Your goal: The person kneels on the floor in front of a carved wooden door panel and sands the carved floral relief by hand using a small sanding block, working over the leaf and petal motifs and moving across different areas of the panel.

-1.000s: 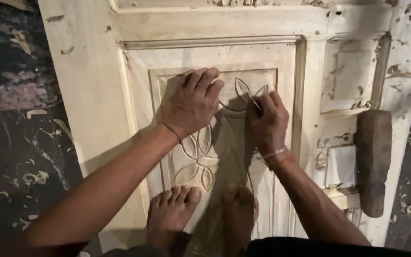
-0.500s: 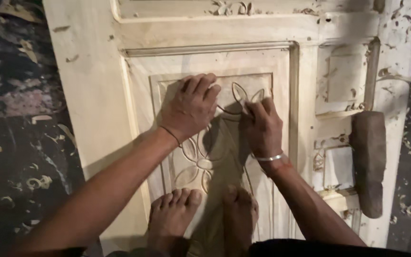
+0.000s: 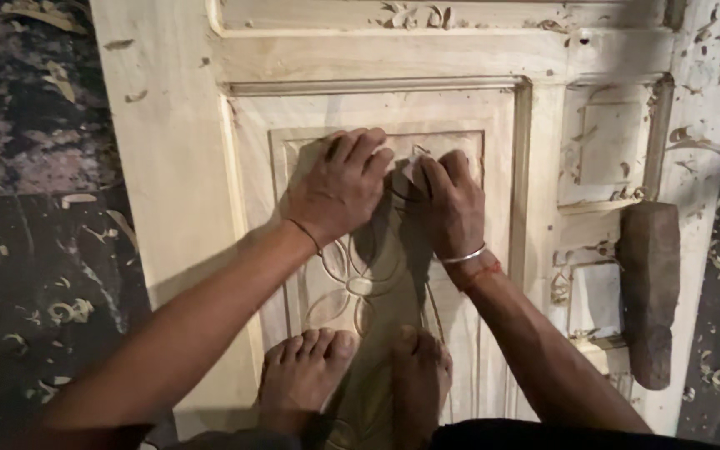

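The left hand (image 3: 339, 185) lay open, palm down and fingers spread, pressing on the carved centre panel (image 3: 360, 275) of a pale wooden door (image 3: 168, 167) that lay flat on the floor (image 3: 35, 250). Just beside it, the right hand (image 3: 452, 204) was closed around a small pale piece (image 3: 414, 163), too hidden to name, held against the panel's flower carving. Both bare feet (image 3: 306, 375) stood on the panel, and a dark wooden mallet (image 3: 650, 287) rested on the door's right side among wood shavings (image 3: 68, 310).

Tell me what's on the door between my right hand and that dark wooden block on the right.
In the head view, only pale door wood: an upright frame strip and small recessed panels between right hand and block.
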A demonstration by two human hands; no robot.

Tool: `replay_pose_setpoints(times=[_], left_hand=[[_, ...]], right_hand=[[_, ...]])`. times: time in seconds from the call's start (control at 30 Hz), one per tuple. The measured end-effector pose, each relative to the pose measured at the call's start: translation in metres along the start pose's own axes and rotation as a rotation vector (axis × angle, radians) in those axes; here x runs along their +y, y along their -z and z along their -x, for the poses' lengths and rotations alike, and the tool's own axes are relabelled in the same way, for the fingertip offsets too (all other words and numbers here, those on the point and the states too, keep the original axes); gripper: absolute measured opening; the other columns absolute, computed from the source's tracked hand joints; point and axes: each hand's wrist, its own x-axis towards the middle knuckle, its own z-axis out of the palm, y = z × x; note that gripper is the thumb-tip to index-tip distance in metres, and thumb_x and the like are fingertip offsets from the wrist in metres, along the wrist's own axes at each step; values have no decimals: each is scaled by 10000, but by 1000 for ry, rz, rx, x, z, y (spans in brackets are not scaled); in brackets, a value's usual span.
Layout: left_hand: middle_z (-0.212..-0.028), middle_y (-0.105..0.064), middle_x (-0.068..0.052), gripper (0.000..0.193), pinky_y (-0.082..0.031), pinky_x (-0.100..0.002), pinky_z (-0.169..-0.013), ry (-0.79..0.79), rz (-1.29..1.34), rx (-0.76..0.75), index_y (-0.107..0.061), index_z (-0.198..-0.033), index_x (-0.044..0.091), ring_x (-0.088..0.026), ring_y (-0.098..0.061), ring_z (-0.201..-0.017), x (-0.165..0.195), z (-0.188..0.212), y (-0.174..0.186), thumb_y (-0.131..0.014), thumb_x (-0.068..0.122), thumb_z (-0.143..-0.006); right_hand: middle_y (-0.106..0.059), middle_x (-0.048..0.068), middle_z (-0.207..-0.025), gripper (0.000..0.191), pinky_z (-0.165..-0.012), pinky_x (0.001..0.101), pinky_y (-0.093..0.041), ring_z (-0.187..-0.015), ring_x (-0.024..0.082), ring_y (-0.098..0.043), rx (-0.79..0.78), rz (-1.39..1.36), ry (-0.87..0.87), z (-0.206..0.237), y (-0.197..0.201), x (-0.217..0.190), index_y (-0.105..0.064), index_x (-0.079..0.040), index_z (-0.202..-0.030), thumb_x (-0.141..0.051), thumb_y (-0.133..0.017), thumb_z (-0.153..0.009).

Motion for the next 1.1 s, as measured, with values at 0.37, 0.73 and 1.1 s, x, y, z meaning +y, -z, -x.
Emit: replay_pose_setpoints(times=[0.37,0.73,1.1], left_hand=[[-1324,-560,-126,304,-406,-444,-1071,-17,15,0,-605,-1219,43,-295,-526,-1215,2,-1,6,-623,160,-939],[-1303,-570,-111,295,-416,-441,-1069,13,56,10,-609,-1172,56,-286,-545,-1213,3,-3,7,-630,154,-894],[-1284,-565,-116,266,-418,-436,-1061,-3,49,18,-603,-1166,43,-292,-540,-1192,1,-1,2,-659,150,-928]], right_hand=[[-614,135,-1032,318,-635,423,-542,-789,320,-666,-51,5,3,-8,-3,9,-711,-63,-1160,-130,-799,-862],[-630,127,-1043,294,-662,404,-555,-798,325,-691,-111,-54,25,-14,11,11,-715,-71,-1179,-110,-782,-895],[-643,10,-738,187,-566,266,-434,-633,98,-574,-191,-957,-799,-9,24,38,-693,-31,-981,-206,-696,-1047]])
